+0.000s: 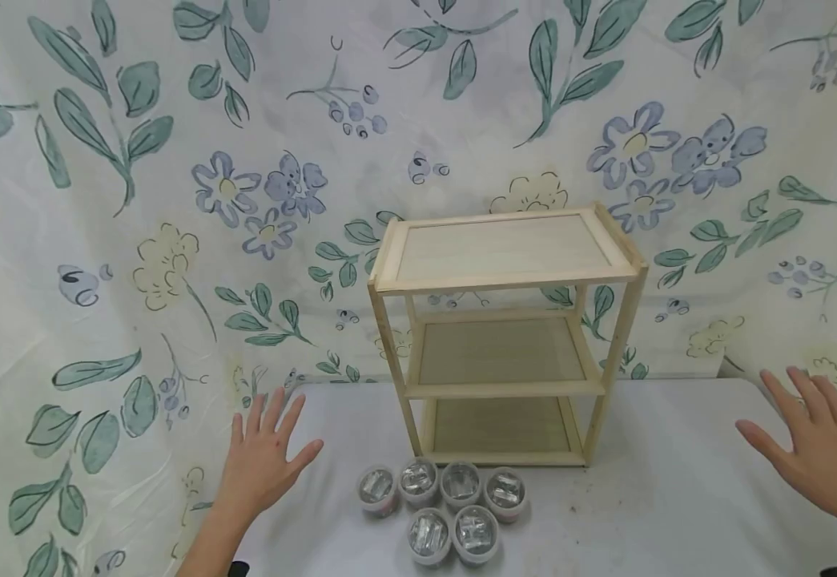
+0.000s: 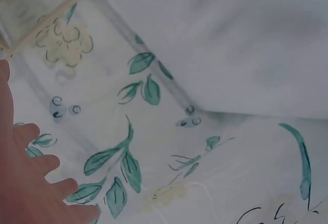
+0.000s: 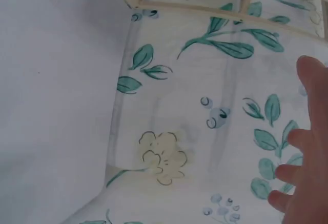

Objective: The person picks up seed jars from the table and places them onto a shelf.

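Left hand [image 1: 263, 457] and right hand [image 1: 818, 449] are held flat with fingers spread, gripping nothing. Six lidded cups [image 1: 443, 509] are grouped before a wooden shelf [image 1: 505, 336] on the table [image 1: 678, 497].

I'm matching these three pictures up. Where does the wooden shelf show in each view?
Head: wooden shelf stands centre, behind the jars.
Left wrist: only a corner, top left.
Right wrist: its frame along the top edge.
Shared landmark: the flowered cloth behind.

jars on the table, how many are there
6 small jars, clustered on the table in front of the wooden shelf: four in a back row, two in front. None seems hidden.
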Tool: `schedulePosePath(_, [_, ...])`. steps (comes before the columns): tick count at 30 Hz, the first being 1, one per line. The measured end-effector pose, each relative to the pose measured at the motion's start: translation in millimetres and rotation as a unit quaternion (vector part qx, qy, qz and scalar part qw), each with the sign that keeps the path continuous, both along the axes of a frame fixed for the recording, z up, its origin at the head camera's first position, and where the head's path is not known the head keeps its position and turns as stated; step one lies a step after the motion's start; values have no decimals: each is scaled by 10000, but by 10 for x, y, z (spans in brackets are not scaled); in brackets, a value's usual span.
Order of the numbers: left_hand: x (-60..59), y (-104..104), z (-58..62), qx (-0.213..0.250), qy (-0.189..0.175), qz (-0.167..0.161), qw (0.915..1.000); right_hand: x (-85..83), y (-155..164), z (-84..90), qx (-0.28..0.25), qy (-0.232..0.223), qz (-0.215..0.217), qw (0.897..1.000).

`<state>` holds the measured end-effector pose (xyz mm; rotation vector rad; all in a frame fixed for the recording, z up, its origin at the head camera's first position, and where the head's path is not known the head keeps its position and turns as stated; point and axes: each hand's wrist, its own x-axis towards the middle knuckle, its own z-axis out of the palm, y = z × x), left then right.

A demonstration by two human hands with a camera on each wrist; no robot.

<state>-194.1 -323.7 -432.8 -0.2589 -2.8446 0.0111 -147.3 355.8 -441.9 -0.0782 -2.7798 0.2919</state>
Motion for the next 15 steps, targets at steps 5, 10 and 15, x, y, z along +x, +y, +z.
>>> schedulePosePath(5, [9,8,-7,3,47,-22,10000,-72,-74,105,-426,384,260,9980])
schedulePosePath(10, [35,6,-44,-34,-23,-26,10000,-131,-167,235,-1192,667,610,9888])
schedulePosePath(15, [40,9,-78,-40,-6,-56,10000,-134,-274,293,-1663,646,706,9814])
